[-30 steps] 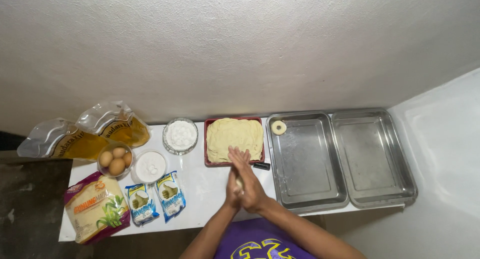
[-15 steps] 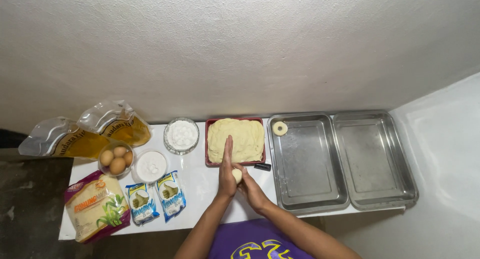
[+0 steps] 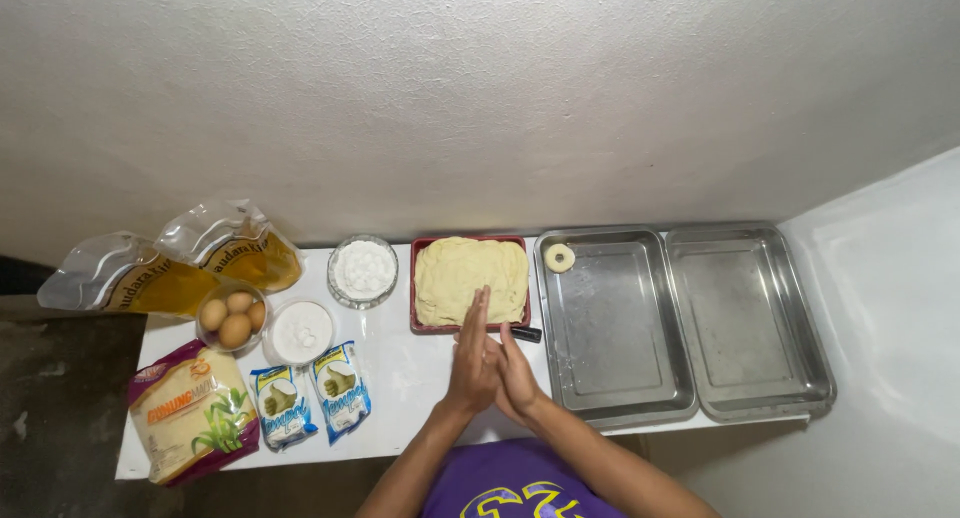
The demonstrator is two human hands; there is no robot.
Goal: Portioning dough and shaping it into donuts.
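One dough ring (image 3: 559, 258) done, upper left corner of left steel tray (image 3: 612, 378); right steel tray (image 3: 760, 378) bare. Dough slab (image 3: 470, 273) in red tray, frame centre, mostly unused. Left hand (image 3: 472, 363), right hand (image 3: 516, 376) pressed palm to palm above desk (image 3: 400, 378); anything between palms hidden, can't tell. Dark object by red tray unclear.

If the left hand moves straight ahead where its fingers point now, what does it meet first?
Most likely the flat pale dough in the red rectangular tray; the left hand points at it, though its height above is unclear.
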